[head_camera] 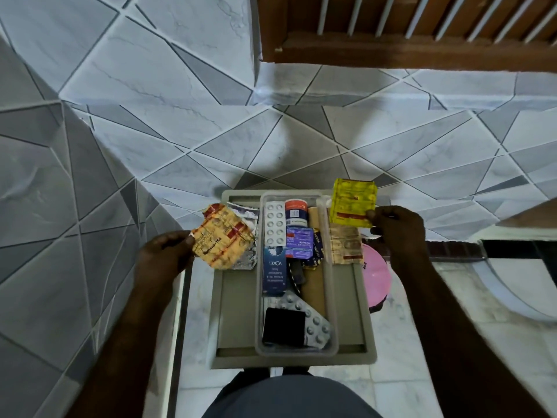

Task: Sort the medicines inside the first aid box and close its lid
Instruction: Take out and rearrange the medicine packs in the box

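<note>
A grey first aid box [232, 312] stands open below me, with a clear plastic tray [331, 297] inside it. The tray holds a white blister strip [275, 223], a blue carton [273, 271], a purple box [299, 242], a small white bottle [296, 211], a black pouch [284, 326] and a silver blister strip [316, 325]. My left hand [164, 256] grips an orange-yellow tablet strip [223, 236] over the box's left edge, with silver foil strips [244, 213] behind it. My right hand [396, 226] holds up a bright yellow tablet strip [354, 203] above the box's right corner. A pale strip [345, 245] lies right of the tray.
A pink round object [376, 276] sits just right of the box, under my right forearm. Tiled wall with a grey triangle pattern rises ahead and to the left. A wooden slatted frame [407, 40] is at the top right. Pale marble floor surrounds the box.
</note>
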Tool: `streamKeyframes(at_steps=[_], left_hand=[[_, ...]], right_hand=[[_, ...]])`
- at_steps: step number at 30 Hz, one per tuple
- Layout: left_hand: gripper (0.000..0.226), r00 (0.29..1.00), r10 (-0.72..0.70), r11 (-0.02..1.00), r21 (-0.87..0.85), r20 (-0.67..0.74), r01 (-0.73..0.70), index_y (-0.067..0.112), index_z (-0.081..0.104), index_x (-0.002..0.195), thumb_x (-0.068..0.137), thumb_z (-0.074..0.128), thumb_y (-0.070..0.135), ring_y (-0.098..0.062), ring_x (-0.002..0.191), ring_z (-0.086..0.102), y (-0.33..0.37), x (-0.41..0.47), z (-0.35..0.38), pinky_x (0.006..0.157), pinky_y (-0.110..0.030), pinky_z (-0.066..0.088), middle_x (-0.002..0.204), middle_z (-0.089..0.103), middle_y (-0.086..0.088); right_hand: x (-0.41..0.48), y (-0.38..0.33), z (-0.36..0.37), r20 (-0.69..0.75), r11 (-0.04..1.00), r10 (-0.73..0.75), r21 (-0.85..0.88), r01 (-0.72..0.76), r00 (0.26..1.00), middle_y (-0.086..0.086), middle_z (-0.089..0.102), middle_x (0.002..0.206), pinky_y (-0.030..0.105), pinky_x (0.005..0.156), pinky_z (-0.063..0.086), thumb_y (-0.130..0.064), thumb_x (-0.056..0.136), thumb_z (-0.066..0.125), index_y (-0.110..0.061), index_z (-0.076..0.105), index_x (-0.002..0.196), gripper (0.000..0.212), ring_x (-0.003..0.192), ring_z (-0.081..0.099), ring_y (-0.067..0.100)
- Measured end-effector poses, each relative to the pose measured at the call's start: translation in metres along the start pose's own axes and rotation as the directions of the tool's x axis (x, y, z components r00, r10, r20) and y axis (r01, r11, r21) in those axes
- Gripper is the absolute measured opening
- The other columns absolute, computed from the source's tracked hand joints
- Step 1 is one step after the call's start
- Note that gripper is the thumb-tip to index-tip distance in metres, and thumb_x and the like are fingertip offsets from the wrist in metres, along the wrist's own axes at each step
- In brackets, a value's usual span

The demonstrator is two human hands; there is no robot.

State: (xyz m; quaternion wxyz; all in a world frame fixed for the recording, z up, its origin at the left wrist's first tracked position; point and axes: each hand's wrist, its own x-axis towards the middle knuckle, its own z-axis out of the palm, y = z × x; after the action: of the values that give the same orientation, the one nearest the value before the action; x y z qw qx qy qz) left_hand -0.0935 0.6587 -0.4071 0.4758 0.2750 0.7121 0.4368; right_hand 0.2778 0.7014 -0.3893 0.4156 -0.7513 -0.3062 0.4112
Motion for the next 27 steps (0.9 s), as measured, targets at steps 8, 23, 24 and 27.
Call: streamKeyframes(at_steps=[8,23,24,27], left_hand=[[0.015,0.869,-0.113,0.978,0.210,0.482,0.011,0.011,0.075,0.093,0.085,0.067,0.002,-0.012,0.076,0.071,0.004,-0.042,0.030,0.064,-0.020,0.056,0.083,0.077,-0.004],[0.008,0.841,0.249,0.632,0.577,0.481,-0.518,0.025,0.074,0.083,0.077,0.078,0.022,-0.008,0.081,0.067,-0.034,-0.069,0.066,0.074,-0.024,0.051,0.084,0.074,0.009],[0.008,0.833,0.278,0.617,0.576,0.478,-0.537,0.024,0.073,0.084,0.078,0.077,0.021,-0.008,0.080,0.067,-0.036,-0.072,0.066,0.072,-0.023,0.051,0.083,0.073,0.008],[0.017,0.806,0.273,0.582,0.577,0.526,-0.573,0.024,0.072,0.095,0.079,0.077,0.027,-0.005,0.078,0.059,-0.036,-0.077,0.066,0.071,-0.024,0.049,0.086,0.067,0.009]], right_hand=[[-0.030,-0.009,-0.005,0.138,0.999,-0.048,0.024,0.046,0.989,0.003,0.065,0.063,0.027,0.053,0.042,-0.006,0.083,0.070,-0.013,0.070,0.081,0.007,0.049,0.052,0.015],[-0.096,0.044,0.015,0.346,0.909,0.069,-0.408,0.084,0.936,-0.001,0.073,0.068,0.025,0.052,0.049,-0.022,0.077,0.079,-0.018,0.069,0.078,0.010,0.049,0.063,0.007],[-0.098,0.047,0.016,0.340,0.874,0.037,-0.467,0.135,0.940,-0.003,0.073,0.068,0.028,0.057,0.052,-0.027,0.076,0.079,-0.021,0.068,0.075,0.013,0.054,0.066,0.008],[-0.104,0.053,0.019,0.320,0.664,-0.082,-0.689,0.291,0.944,-0.007,0.070,0.078,0.031,0.066,0.051,-0.042,0.078,0.074,-0.024,0.064,0.079,0.021,0.074,0.066,0.014]])
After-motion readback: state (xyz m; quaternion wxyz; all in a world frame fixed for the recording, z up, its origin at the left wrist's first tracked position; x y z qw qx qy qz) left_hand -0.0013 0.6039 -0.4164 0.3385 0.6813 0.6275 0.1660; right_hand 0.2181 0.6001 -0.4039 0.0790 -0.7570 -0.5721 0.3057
